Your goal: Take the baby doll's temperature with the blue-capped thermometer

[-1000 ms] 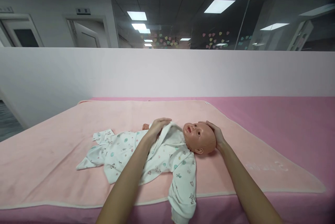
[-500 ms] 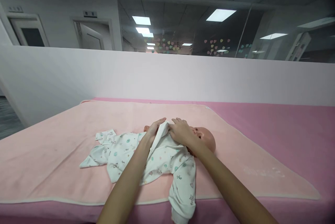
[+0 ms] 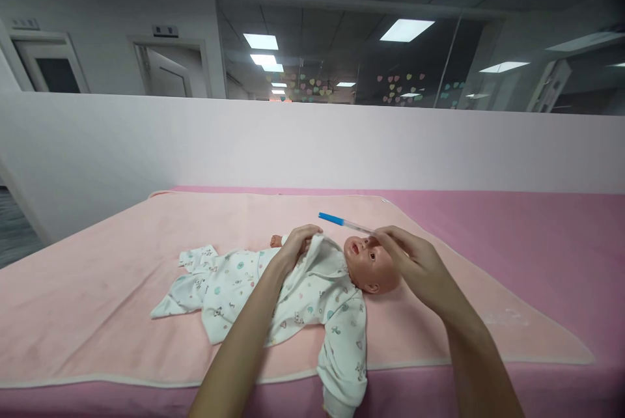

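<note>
A baby doll (image 3: 374, 269) lies on its back with its head to the right, dressed in a white outfit (image 3: 312, 301) with small printed figures. My left hand (image 3: 299, 243) is closed on the front edge of that outfit at the chest, lifting a fold of cloth. Above the doll's face, my right hand (image 3: 407, 255) pinches one end of a slim clear stick with a blue tip, which looks like a thermometer (image 3: 334, 219). Its blue end points left, over the chest, apart from the cloth. The doll's far arm is mostly hidden behind my left hand.
Under the doll is a peach blanket (image 3: 107, 288) with a pale border, spread over a pink padded surface (image 3: 537, 255). A low white partition (image 3: 312, 144) stands behind it. The doll's near sleeve hangs over the front edge.
My right hand has left the outfit and moved right, above the doll's head, and the thermometer now shows in it. My left hand stays at the cloth, and the doll's face is uncovered.
</note>
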The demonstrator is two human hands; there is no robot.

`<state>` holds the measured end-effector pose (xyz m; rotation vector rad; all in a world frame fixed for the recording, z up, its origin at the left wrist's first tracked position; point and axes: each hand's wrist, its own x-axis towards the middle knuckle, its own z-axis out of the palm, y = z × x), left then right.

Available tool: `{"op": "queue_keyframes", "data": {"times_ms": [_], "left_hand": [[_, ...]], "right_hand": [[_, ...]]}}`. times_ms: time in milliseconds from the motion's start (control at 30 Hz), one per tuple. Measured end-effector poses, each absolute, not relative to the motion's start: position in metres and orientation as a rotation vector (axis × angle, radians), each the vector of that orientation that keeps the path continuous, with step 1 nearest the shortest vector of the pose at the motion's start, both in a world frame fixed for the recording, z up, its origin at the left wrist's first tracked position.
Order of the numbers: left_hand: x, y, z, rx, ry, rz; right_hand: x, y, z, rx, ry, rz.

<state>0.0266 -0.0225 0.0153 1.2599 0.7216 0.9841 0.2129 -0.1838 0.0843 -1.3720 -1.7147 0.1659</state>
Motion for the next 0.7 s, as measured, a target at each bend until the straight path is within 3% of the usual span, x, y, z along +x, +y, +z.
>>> {"op": "queue_keyframes", "data": {"times_ms": [167, 400, 567, 700], "left_hand": [[0.026, -0.029, 0.018, 1.45, 0.646, 0.774], [0.023, -0.025, 0.014, 1.473, 0.591, 0.747], [0.025, -0.026, 0.013, 1.517, 0.594, 0.795], [0.027, -0.025, 0.011, 1.539, 0.565, 0.836]], "right_hand": [[0.25, -0.223, 0.019, -1.437, -1.606, 0.229], [0.312, -0.213, -0.077, -1.743, -1.852, -0.344], [0.284, -0.2, -0.066, -1.843, -1.729, -0.551], [0.207, -0.181, -0.032, -1.576, -1.704, -0.383]]}}
